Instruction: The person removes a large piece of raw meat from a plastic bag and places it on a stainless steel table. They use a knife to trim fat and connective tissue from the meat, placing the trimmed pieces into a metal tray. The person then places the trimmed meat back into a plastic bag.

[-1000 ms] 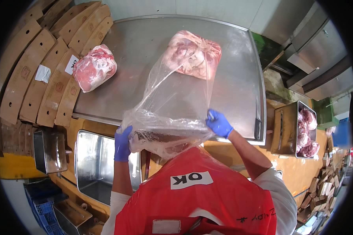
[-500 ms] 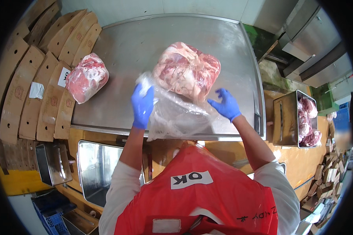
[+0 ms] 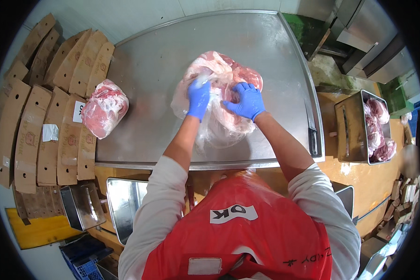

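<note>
A large raw cut of pink meat [image 3: 247, 76] with pale fat lies on the steel table [image 3: 144, 70]. Clear plastic wrap [image 3: 214, 138] lies over its left part and hangs crumpled along its near side. My left hand [image 3: 199, 99], in a blue glove, is closed on a bunched part of the wrap, pressed to the top of the meat. Spread out on the meat's right side is my right hand [image 3: 246, 101], also blue-gloved, its fingers apart. A smaller piece of meat [image 3: 105, 108] sits at the table's left edge.
Flattened cardboard boxes [image 3: 30, 135] stand stacked along the left. At the right, a metal bin [image 3: 350, 133] holds several pieces of meat. A knife [image 3: 311, 119] lies by the table's right edge. Below the table's near edge is a metal tub [image 3: 126, 200].
My left hand has carried the plastic wrap up and right onto the meat. My right hand has moved left from beside the meat and now rests on it.
</note>
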`<state>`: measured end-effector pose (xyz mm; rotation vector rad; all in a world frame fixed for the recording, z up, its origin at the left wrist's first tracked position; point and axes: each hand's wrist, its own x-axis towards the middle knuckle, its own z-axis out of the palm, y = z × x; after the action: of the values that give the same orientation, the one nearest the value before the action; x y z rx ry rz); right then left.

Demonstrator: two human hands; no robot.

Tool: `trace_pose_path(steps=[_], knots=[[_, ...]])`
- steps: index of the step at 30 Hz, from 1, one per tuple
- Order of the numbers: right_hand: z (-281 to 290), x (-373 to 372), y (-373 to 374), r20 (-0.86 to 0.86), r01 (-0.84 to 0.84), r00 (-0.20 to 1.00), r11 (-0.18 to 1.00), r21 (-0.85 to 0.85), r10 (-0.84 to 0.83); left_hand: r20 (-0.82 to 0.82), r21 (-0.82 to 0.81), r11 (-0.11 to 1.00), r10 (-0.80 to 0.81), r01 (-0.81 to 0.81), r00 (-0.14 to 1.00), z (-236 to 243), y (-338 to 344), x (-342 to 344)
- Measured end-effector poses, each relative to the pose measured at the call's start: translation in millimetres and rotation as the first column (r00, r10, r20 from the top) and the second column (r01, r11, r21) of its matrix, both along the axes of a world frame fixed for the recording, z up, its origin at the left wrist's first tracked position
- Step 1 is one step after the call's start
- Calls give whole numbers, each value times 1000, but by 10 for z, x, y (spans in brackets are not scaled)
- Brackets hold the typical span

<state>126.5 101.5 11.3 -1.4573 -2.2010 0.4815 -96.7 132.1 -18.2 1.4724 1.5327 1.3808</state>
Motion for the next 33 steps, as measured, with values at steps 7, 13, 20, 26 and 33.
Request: trace_pose_path(steps=[7, 13, 20, 26, 33], knots=[[-86, -49, 330, 161, 148, 978, 985, -91, -132, 666, -147, 984, 172, -98, 726, 754, -745, -780], [-99, -252, 103, 202, 193, 968, 952, -238, -146, 638, 1, 967, 195, -254, 745, 777, -711, -1369], [-1029, 1515, -596, 331, 439, 875, 867, -237, -353, 681, -55, 954, 252, -295, 688, 479, -540, -1658], [-1010, 2180, -1202, 416, 588, 773, 787, -186, -479, 637, 1, 981, 147, -192, 757, 682, -625, -1501], [-317, 1359, -441, -345, 97, 911, 933, -347, -223, 554, -42, 994, 108, -103, 825, 1066, -675, -949]])
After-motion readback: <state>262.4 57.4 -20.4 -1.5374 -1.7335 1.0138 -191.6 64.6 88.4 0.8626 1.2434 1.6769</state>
